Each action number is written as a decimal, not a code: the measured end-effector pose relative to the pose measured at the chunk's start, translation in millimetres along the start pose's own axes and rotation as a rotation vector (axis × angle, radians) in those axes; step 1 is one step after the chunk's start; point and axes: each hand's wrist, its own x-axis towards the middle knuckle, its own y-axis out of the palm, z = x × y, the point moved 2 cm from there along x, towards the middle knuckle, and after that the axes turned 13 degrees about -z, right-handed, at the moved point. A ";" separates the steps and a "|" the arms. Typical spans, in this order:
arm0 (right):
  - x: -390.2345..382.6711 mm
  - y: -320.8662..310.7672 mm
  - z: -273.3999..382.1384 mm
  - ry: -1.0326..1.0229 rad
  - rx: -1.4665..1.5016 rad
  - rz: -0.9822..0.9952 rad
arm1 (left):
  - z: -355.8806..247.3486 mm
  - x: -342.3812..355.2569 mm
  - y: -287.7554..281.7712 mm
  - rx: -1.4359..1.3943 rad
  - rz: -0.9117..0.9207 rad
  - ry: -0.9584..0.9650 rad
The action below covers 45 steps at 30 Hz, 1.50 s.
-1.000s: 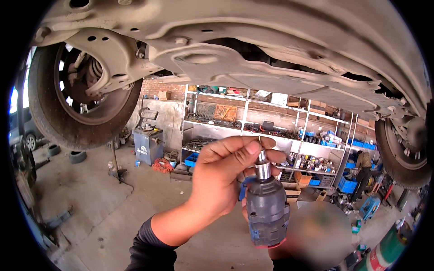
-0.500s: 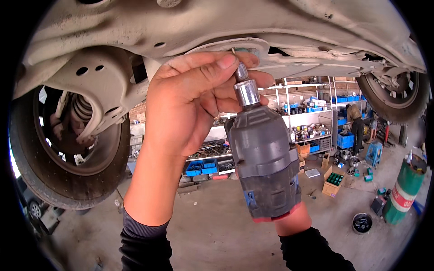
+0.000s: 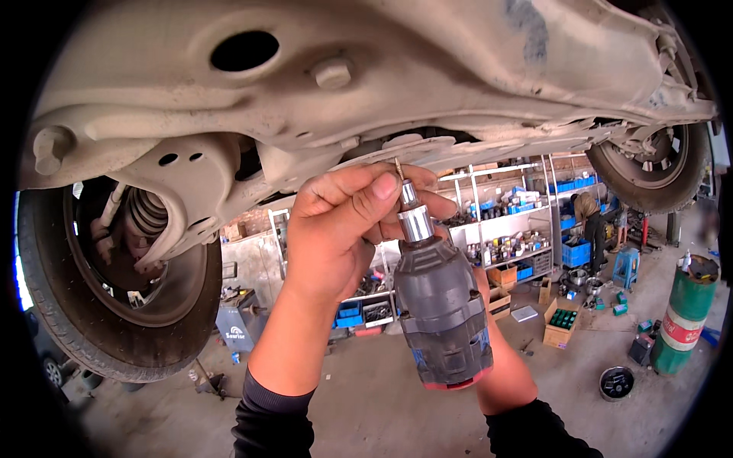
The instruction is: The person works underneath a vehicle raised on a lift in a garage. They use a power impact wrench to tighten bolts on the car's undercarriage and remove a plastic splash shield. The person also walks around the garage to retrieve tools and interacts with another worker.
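Grey power tool [image 3: 443, 313] partly covers right hand [image 3: 484, 290], left hand [image 3: 343, 217] pinching bit [image 3: 398, 167].

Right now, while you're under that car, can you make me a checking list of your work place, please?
Surface: grey floor, things scattered on it.
Job's things: dark power tool pointing up, silver socket on its end.
Clutter: cardboard box, round tub, blue stool.
Hands: left hand at the socket; right hand mostly hidden behind the tool.
Cables: nothing clearly seen.
Surroundings: car underside above, loaded shelves, green drum, another person.
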 end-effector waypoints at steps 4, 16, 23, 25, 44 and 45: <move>6.8 -4.6 8.9 -0.154 -0.117 0.077 | 1.3 8.2 -2.1 -0.007 -0.018 0.029; 6.8 -11.2 10.3 -0.408 -0.209 0.153 | 10.5 7.6 -6.7 0.240 -0.089 0.123; 25.4 -0.8 12.9 -0.581 -0.193 0.108 | 7.2 12.5 -5.4 0.274 -0.174 0.155; 28.0 2.0 13.9 -0.609 -0.171 0.115 | 5.5 10.9 -6.9 0.294 -0.148 0.129; 33.1 3.7 15.7 -0.451 -0.177 0.159 | 9.8 9.2 3.5 0.430 -0.326 0.246; 34.3 3.8 16.5 -0.426 -0.157 0.156 | 6.9 9.3 4.9 0.393 -0.314 0.211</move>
